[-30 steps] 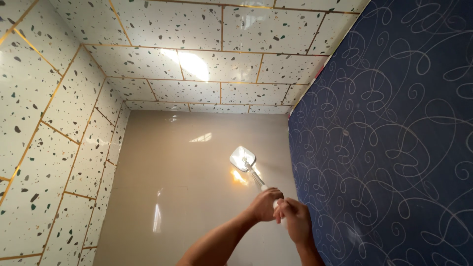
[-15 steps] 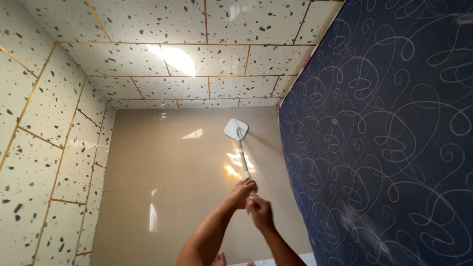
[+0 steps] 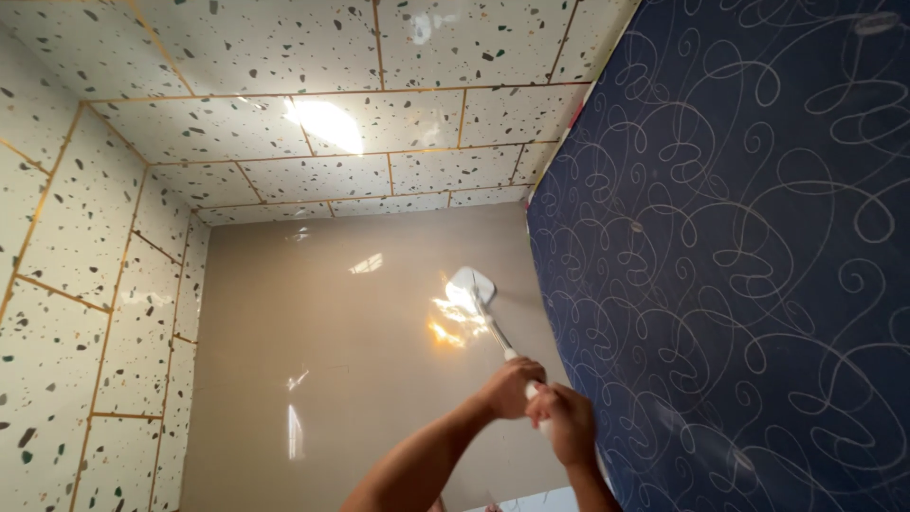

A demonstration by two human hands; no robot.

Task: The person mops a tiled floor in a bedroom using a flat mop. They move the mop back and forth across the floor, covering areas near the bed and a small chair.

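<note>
1. A white mop (image 3: 488, 318) is held out over the glossy beige floor (image 3: 360, 379), head down near the dark blue curtain (image 3: 739, 265).
2. Its handle is clenched by both grips: left hand (image 3: 510, 387) higher up, right hand (image 3: 561, 422) just behind.
3. Speckled tile walls (image 3: 284, 123) all round.

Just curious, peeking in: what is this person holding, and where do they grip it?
A white long-handled mop, gripped on its pole by the left hand and the right hand below.

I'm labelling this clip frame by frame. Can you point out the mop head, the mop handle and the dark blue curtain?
mop head (image 3: 471, 284), head view, middle of the white pad.
mop handle (image 3: 496, 332), head view, bare shaft above the hands.
dark blue curtain (image 3: 739, 265), head view, mid-panel among the pale swirls.
</note>
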